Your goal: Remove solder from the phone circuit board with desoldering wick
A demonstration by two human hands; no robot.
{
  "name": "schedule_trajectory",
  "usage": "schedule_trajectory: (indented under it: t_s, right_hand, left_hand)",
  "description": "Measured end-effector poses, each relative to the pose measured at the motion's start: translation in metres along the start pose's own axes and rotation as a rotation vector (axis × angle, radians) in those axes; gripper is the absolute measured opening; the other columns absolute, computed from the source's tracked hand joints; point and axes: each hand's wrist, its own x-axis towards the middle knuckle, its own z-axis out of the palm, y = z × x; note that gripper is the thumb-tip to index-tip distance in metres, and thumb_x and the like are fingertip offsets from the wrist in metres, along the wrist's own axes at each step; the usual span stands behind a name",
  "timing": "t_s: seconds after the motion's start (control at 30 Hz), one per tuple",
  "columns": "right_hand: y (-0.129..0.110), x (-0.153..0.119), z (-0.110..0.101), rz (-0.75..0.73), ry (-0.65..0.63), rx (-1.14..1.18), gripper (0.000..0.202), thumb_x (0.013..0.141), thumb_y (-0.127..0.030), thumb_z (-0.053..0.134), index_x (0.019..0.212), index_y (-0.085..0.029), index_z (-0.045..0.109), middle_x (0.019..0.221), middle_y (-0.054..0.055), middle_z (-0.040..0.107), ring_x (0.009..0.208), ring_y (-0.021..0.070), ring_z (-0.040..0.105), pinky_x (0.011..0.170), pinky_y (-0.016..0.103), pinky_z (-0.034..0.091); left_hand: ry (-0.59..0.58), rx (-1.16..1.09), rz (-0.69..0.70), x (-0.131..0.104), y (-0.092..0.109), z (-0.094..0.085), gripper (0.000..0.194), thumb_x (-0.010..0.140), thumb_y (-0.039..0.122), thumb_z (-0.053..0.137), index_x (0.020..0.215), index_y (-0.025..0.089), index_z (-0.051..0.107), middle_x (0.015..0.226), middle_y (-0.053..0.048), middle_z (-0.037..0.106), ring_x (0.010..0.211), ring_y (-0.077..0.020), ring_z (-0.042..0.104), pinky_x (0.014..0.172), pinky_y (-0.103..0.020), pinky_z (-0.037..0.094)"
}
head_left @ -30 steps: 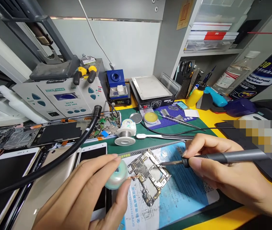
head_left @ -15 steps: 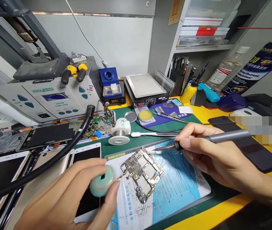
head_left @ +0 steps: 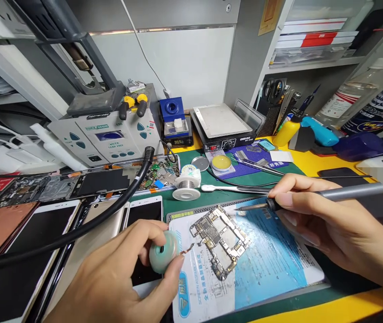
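Observation:
Between the thumb and fingers of my left hand is a pale green spool of desoldering braid. A short copper braid tail sticks out of it, its darkened end just off the left edge of the phone logic board. The board lies flat on a white and blue printed mat. My right hand grips a soldering iron like a pen. Its tip hovers above the mat, near the board's upper right edge and apart from it.
Behind the mat are a solder wire spool, a flux tin, tweezers and a white-headed brush. A thick black hose crosses the left side above several phones. A hot air station and heating plate stand at the back.
The view has swung left, so things sit further right. My left hand has drawn the braid's end away from the board. The iron's tip stays near the same spot.

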Motion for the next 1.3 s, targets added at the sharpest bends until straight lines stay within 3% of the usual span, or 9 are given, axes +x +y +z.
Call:
schedule_trajectory:
  t_s: [0.13, 0.3, 0.4, 0.5, 0.6, 0.8, 1.0, 1.1, 1.3]
  right_hand:
    - [0.0, 0.001, 0.0, 0.006, 0.009, -0.02, 0.035, 0.07, -0.049, 0.092, 0.063, -0.022, 0.071, 0.057, -0.004, 0.042, 0.045, 0.0066, 0.029, 0.036, 0.016, 0.022]
    - [-0.001, 0.002, 0.001, -0.008, 0.0, -0.007, 0.038, 0.071, -0.049, 0.092, 0.062, -0.02, 0.069, 0.056, -0.005, 0.04, 0.046, 0.0065, 0.027, 0.036, 0.015, 0.023]
    - [0.0, 0.001, 0.0, 0.008, 0.017, -0.004, 0.038, 0.071, -0.049, 0.092, 0.064, -0.02, 0.069, 0.055, -0.005, 0.039, 0.046, 0.0065, 0.027, 0.036, 0.014, 0.024]
    - [0.002, -0.001, -0.001, 0.025, 0.035, 0.001, 0.037, 0.07, -0.049, 0.093, 0.064, -0.02, 0.07, 0.055, -0.005, 0.04, 0.046, 0.0064, 0.027, 0.036, 0.014, 0.024]
    - [0.002, -0.002, -0.001, 0.022, 0.051, -0.009, 0.038, 0.068, -0.05, 0.094, 0.065, -0.021, 0.07, 0.055, -0.005, 0.04, 0.046, 0.0066, 0.027, 0.036, 0.014, 0.024]
    - [0.003, -0.004, -0.002, 0.039, 0.086, -0.06, 0.038, 0.069, -0.053, 0.093, 0.067, -0.021, 0.073, 0.052, -0.005, 0.04, 0.044, 0.0061, 0.028, 0.035, 0.014, 0.024]
    - [0.001, -0.001, -0.001, -0.008, 0.092, -0.088, 0.037, 0.066, -0.051, 0.095, 0.065, -0.022, 0.073, 0.052, -0.004, 0.043, 0.042, 0.0064, 0.032, 0.035, 0.015, 0.027]
    - [0.002, 0.002, -0.001, -0.035, 0.09, -0.094, 0.034, 0.064, -0.048, 0.097, 0.068, -0.025, 0.073, 0.051, -0.003, 0.047, 0.04, 0.0082, 0.038, 0.034, 0.016, 0.029]
    - [-0.006, 0.002, 0.007, -0.064, 0.075, -0.168, 0.03, 0.061, -0.044, 0.099, 0.073, -0.028, 0.077, 0.049, -0.002, 0.053, 0.036, 0.0106, 0.044, 0.034, 0.018, 0.031]
  left_hand:
    - [-0.162, -0.028, -0.18, -0.002, -0.007, -0.001, 0.02, 0.09, 0.045, 0.066, 0.094, 0.029, 0.054, 0.066, 0.008, 0.057, 0.052, -0.0115, 0.055, 0.051, -0.024, 0.044]
    - [-0.441, -0.278, -0.475, -0.004, -0.01, -0.004, 0.028, 0.089, 0.054, 0.062, 0.09, 0.027, 0.053, 0.091, 0.0, 0.068, 0.062, -0.0133, 0.056, 0.05, -0.025, 0.039]
    - [-0.407, -0.489, -0.68, -0.002, 0.004, -0.008, 0.028, 0.084, 0.051, 0.062, 0.083, 0.027, 0.05, 0.077, 0.004, 0.058, 0.062, -0.0126, 0.051, 0.048, -0.023, 0.03]
    - [-0.323, -0.573, -0.757, 0.003, 0.014, -0.011, 0.028, 0.079, 0.048, 0.065, 0.081, 0.026, 0.048, 0.066, 0.009, 0.046, 0.057, -0.0104, 0.041, 0.051, -0.022, 0.029]
    - [-0.332, -0.61, -0.752, 0.008, 0.008, -0.012, 0.031, 0.081, 0.051, 0.07, 0.086, 0.026, 0.051, 0.06, 0.011, 0.041, 0.055, -0.0102, 0.041, 0.05, -0.02, 0.032]
    - [-0.32, -0.675, -0.624, 0.008, -0.013, -0.011, 0.028, 0.094, 0.055, 0.063, 0.099, 0.028, 0.058, 0.07, 0.006, 0.05, 0.068, -0.0128, 0.057, 0.057, -0.017, 0.049]
    - [-0.154, -0.745, -0.64, 0.016, 0.006, -0.012, 0.039, 0.088, 0.05, 0.07, 0.12, 0.027, 0.062, 0.089, -0.002, 0.072, 0.088, -0.0203, 0.074, 0.066, -0.022, 0.059]
    - [-0.039, -0.718, -0.645, 0.023, 0.015, -0.012, 0.048, 0.08, 0.048, 0.075, 0.121, 0.024, 0.066, 0.08, -0.002, 0.073, 0.083, -0.0233, 0.076, 0.068, -0.027, 0.062]
    - [-0.031, -0.682, -0.582, 0.025, 0.011, -0.01, 0.043, 0.08, 0.049, 0.073, 0.116, 0.025, 0.071, 0.07, 0.0, 0.071, 0.078, -0.0239, 0.076, 0.067, -0.027, 0.061]
